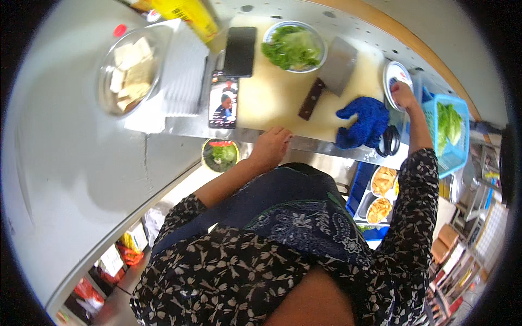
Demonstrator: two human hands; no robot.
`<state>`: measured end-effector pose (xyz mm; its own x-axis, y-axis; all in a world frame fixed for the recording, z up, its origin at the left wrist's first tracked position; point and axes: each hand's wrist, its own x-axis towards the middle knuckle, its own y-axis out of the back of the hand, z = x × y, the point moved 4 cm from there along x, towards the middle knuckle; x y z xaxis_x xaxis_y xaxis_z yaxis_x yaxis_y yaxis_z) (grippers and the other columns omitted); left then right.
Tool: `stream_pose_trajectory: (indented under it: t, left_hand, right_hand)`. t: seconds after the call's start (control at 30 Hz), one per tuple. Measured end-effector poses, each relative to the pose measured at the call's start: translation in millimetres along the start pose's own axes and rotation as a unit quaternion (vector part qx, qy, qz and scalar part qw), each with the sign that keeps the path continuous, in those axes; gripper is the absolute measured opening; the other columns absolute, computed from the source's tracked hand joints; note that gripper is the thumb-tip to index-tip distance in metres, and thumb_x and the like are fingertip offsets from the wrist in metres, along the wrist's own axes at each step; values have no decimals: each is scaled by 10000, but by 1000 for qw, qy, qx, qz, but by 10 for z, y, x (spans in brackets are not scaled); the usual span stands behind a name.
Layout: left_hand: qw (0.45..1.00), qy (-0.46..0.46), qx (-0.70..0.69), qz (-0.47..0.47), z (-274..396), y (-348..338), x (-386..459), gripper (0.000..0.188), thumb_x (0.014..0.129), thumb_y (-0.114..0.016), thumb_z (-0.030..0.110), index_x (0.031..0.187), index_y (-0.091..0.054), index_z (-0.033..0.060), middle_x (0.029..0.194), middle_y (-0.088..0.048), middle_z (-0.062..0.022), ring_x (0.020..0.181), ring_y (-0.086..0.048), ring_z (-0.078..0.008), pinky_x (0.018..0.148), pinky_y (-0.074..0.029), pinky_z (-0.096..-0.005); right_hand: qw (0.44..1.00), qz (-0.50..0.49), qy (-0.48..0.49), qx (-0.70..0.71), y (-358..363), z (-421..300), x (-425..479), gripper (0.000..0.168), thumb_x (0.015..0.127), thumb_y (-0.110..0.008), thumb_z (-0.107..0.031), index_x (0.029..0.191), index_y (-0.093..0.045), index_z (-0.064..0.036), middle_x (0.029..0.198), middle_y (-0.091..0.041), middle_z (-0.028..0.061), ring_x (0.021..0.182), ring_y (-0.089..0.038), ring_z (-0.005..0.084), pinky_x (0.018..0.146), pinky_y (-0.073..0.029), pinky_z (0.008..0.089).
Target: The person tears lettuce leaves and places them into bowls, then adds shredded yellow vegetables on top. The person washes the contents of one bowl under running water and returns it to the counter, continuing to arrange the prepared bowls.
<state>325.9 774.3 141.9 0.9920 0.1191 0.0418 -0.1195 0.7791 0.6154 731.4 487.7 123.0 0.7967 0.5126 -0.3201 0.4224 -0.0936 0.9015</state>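
Observation:
My left hand (272, 147) rests at the near edge of a pale cutting board (269, 102), fingers drawn together, and I see nothing in it. Far to the right, my right hand (403, 96) reaches over a white dish (390, 75); its fingertips are at something dark, and whether they grip it is unclear. A cleaver (336, 67) with a dark handle lies on the board, below and right of a bowl of leafy lettuce (294, 47). A crumpled blue cloth (363, 121) sits at the board's right front corner.
A dark phone or tablet (240, 51) and a phone with a lit screen (223, 102) lie along the board's left side. Further left stands a clear bowl of pale blocks (132, 73). A light-blue basket (450, 163) holds lettuce at right. Trays of food (382, 213) sit below the counter.

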Motion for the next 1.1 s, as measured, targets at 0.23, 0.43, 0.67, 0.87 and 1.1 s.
stream_pose_trajectory:
  t: [0.23, 0.43, 0.67, 0.87, 1.1]
  left_hand:
    - [1000, -17, -19, -13, 59, 29, 23, 146, 784, -562, 56, 928, -551, 39, 889, -547, -144, 834, -549, -354, 704, -457, -420]
    - [998, -51, -12, -44, 197, -116, 153, 167, 764, -570, 34, 929, -543, 29, 898, -547, -148, 855, -549, -341, 717, -459, -421]
    - [995, -90, -49, -4, 341, -159, 332, 283, 738, -604, 38, 1012, -540, 55, 1032, -532, -135, 937, -544, -343, 796, -460, -404]
    - [987, -123, -62, -81, 682, -616, 653, 525, 670, -703, 88, 1140, -479, 21, 1171, -440, -208, 1073, -461, -378, 907, -396, -427]
    - [958, -11, -287, -2, 985, -933, 1148, 556, 631, -696, 98, 1121, -451, 5, 1157, -436, -233, 1039, -473, -396, 880, -407, -427]
  right_hand:
    - [910, 105, 12, 401, 516, -916, -215, 151, 718, -540, -28, 868, -535, -7, 693, -527, 21, 577, -481, 99, 509, -375, 228]
    - [907, 133, 258, 305, 384, -2308, -137, 324, 762, -597, -85, 1074, -547, -15, 957, -633, 108, 884, -611, 218, 771, -487, 310]
    - [990, 109, 92, 16, 14, -1894, -957, 496, 741, -629, -168, 1202, -489, -49, 1119, -538, 202, 1052, -503, 365, 887, -416, 401]
    - [997, 33, 17, -66, -363, -1361, -1428, 633, 619, -724, -79, 1200, -478, -128, 1052, -562, 179, 973, -537, 386, 836, -444, 426]
    - [906, 142, 12, 398, -67, -1458, -1697, 519, 702, -681, -32, 1185, -491, -22, 1022, -573, 73, 930, -535, 151, 832, -431, 275]
